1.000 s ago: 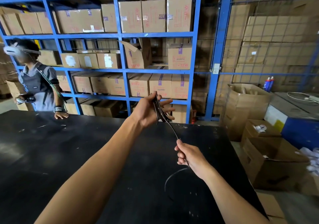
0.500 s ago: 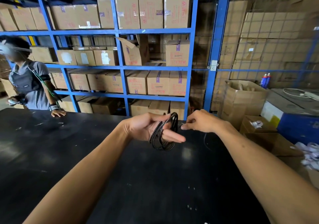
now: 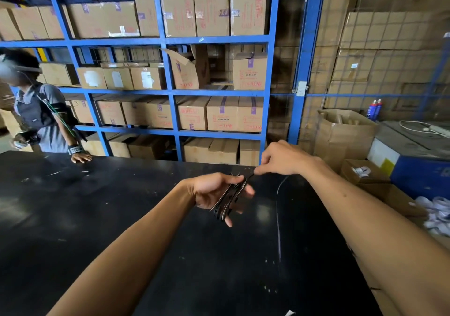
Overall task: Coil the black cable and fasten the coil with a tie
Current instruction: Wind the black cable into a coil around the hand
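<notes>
Here, two hands [image 3: 214, 191] [image 3: 285, 157] hold one cable [image 3: 229, 201].

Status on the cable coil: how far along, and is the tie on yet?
Done: several loops of the black cable sit gathered in the left hand. In hand: the right hand pinches the cable just beyond the coil, guiding another wrap. Left: a loose tail trails down over the black table and has to be wound in. No tie shows on the coil, so fastening is not yet done.
</notes>
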Tool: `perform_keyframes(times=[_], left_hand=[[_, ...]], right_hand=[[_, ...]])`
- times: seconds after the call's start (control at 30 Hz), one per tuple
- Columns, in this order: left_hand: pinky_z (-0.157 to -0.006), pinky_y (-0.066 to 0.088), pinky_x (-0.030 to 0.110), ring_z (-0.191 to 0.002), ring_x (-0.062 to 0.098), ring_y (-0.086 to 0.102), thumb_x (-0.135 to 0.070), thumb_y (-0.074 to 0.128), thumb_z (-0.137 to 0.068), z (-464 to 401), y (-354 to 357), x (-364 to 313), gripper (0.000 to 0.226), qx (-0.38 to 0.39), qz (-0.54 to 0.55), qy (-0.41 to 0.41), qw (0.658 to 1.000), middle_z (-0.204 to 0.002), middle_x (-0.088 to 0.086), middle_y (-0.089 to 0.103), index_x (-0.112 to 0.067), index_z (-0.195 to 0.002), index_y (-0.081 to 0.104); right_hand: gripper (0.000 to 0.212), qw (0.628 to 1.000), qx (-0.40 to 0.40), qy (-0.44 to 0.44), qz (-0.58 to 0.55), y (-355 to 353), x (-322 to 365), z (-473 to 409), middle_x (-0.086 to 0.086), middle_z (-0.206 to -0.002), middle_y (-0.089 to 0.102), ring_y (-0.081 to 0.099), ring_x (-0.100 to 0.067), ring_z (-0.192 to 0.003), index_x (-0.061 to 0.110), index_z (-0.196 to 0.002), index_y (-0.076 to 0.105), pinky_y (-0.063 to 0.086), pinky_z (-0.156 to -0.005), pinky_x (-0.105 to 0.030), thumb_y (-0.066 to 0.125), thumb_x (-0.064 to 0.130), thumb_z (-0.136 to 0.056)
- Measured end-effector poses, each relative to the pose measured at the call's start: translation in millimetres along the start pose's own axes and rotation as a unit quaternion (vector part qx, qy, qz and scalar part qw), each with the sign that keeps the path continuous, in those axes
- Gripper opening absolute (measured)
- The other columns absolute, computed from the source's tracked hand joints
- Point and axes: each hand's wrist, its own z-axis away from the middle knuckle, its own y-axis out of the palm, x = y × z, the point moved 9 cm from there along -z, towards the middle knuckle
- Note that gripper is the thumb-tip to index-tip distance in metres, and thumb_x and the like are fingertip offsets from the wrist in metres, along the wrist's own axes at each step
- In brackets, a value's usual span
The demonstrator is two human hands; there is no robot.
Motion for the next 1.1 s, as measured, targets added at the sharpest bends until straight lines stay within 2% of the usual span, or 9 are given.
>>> perform_keyframes(times=[0.1,0.17,0.3,0.43,0.6,0.67,0.8,0.97,1.1], left_hand=[[-0.101,0.035,0.079,-0.136,0.044,0.041,-0.045,0.053,-0.098,-11.7,-22.8,7.4,0.035,-0.087,0.060,0.011,0.994,-0.149,0.009,0.042,-0.028,-0.125,0.068],[-0.093,0.042,0.080,-0.122,0.046,0.046,-0.044,0.053,-0.098,-16.9,-35.7,1.6,0.033,-0.120,0.113,0.057,0.985,-0.134,0.013,0.046,-0.024,-0.117,0.071],[-0.087,0.043,0.081,-0.116,0.051,0.049,-0.044,0.047,-0.101,-17.2,-59.1,-17.0,0.038,-0.153,0.242,0.141,0.948,-0.137,0.017,0.042,-0.018,-0.124,0.060],[-0.097,0.037,0.079,-0.138,0.057,0.037,-0.042,0.044,-0.102,-6.0,-77.8,-43.2,0.036,-0.155,0.336,0.229,0.900,-0.149,0.019,0.036,-0.018,-0.125,0.058],[-0.093,0.036,0.083,-0.134,0.062,0.040,-0.045,0.039,-0.103,3.2,-63.5,-67.8,0.045,-0.088,0.336,0.274,0.897,-0.146,0.015,0.046,-0.031,-0.145,0.049],[-0.097,0.033,0.083,-0.135,0.062,0.040,-0.046,0.037,-0.104,6.0,-47.1,-73.4,0.046,-0.031,0.311,0.272,0.910,-0.152,0.014,0.043,-0.037,-0.147,0.046],[-0.104,0.023,0.079,-0.143,0.058,0.019,-0.052,0.025,-0.106,14.1,-8.1,-68.6,0.050,0.107,0.224,0.199,0.948,-0.166,0.009,0.024,-0.045,-0.156,0.025],[-0.105,0.028,0.075,-0.146,0.059,0.013,-0.050,0.026,-0.106,20.9,14.0,-23.0,0.050,0.182,0.115,0.049,0.975,-0.168,0.004,0.020,-0.043,-0.156,0.026],[-0.106,0.030,0.075,-0.146,0.058,0.020,-0.052,0.037,-0.103,9.8,16.0,14.0,0.051,0.129,0.049,-0.053,0.989,-0.167,-0.004,0.021,-0.042,-0.154,0.034]], right_hand=[[0.018,0.998,-0.004,-0.020,-0.066,-9.0,9.3,-0.6,0.013,-0.086,0.075,0.071,-0.012,-0.085,0.023,-0.081,0.081,0.061,-0.078,-0.043,0.072,0.037,-0.090],[0.019,0.995,-0.012,-0.024,-0.100,-5.3,15.9,0.2,0.006,-0.089,0.077,0.072,-0.014,-0.085,0.019,-0.089,0.081,0.062,-0.081,-0.046,0.066,0.030,-0.093],[0.021,0.971,-0.053,-0.012,-0.235,22.3,19.5,12.2,0.008,-0.072,0.074,0.066,-0.001,-0.052,0.036,-0.117,0.073,0.051,-0.049,-0.022,0.059,0.034,-0.101],[0.027,0.913,-0.039,-0.040,-0.404,66.2,26.0,36.7,0.005,-0.069,0.071,0.056,-0.006,-0.047,0.055,-0.110,0.069,0.048,-0.047,-0.019,0.056,0.033,-0.104],[0.025,0.848,0.035,-0.019,-0.529,121.1,27.9,54.9,0.002,-0.065,0.062,0.051,-0.009,-0.051,0.043,-0.118,0.074,0.047,-0.051,-0.024,0.052,0.040,-0.106],[0.038,0.858,0.073,0.001,-0.509,136.2,24.3,54.1,0.002,-0.062,0.058,0.051,-0.009,-0.052,0.037,-0.111,0.079,0.050,-0.057,-0.025,0.052,0.061,-0.099],[0.068,0.943,0.072,0.053,-0.319,138.8,-7.7,45.5,0.007,-0.056,0.062,0.060,-0.001,-0.055,0.037,-0.084,0.081,0.055,-0.070,-0.031,0.052,0.097,-0.068],[0.051,0.993,0.027,0.009,-0.118,76.7,-28.7,26.3,0.012,-0.074,0.072,0.067,-0.002,-0.068,0.037,-0.078,0.075,0.050,-0.061,-0.029,0.065,0.086,-0.069],[0.028,0.998,-0.023,-0.048,0.018,13.4,-13.2,12.4,0.012,-0.083,0.066,0.063,-0.006,-0.073,0.034,-0.087,0.075,0.043,-0.058,-0.025,0.069,0.061,-0.087]])
